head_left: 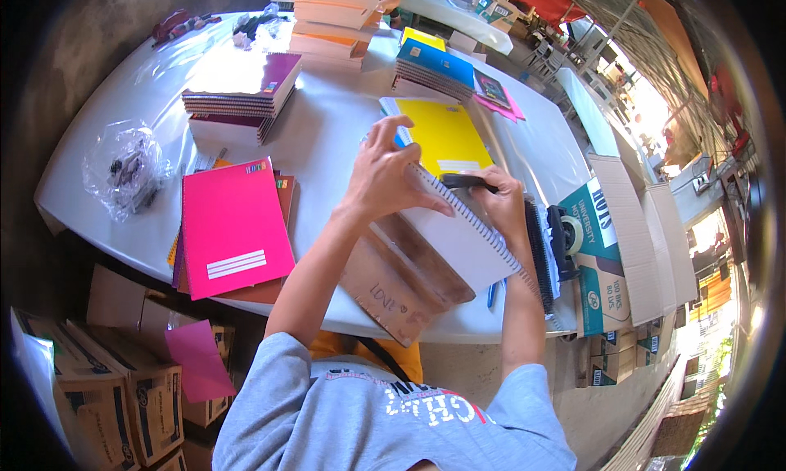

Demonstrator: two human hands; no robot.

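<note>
A white-covered spiral notebook (463,237) lies tilted on the table's near edge, its wire binding running along its right side. My left hand (383,176) grips its upper end, thumb on the cover and fingers curled over the top. My right hand (501,202) sits at the binding's upper end, shut on a small black oblong object (465,180) that is pressed against the notebook. Just behind both hands lies a yellow notebook (442,133).
A brown cardboard piece (401,284) lies under the white notebook. On the white table (327,135) are a pink notebook (233,225), purple (241,94), blue (434,65) and orange stacks (336,12), and a plastic bag (127,172). A tape roll (571,233) and open carton (634,242) stand right. Boxes (123,389) stand on the floor.
</note>
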